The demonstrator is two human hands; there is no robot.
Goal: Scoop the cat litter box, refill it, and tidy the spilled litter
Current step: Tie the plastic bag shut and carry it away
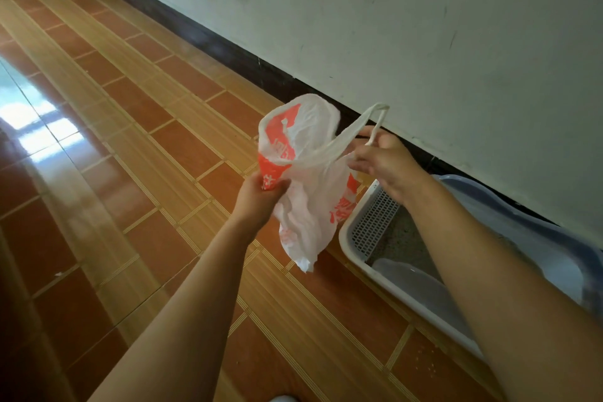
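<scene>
We are getting the thin white and orange plastic bag (306, 179) ready for scooping. Our left hand (261, 197) pinches its side, our right hand (388, 163) pinches one handle. It hangs just beside the white plastic litter box (375, 222). Next we need to pull its mouth wide open

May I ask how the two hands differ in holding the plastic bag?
The left hand grips the plastic bag by its printed side; the right hand pinches one handle. The left hand is lower in view; the right hand is higher, by the litter box. Both hold the bag aloft.
</scene>
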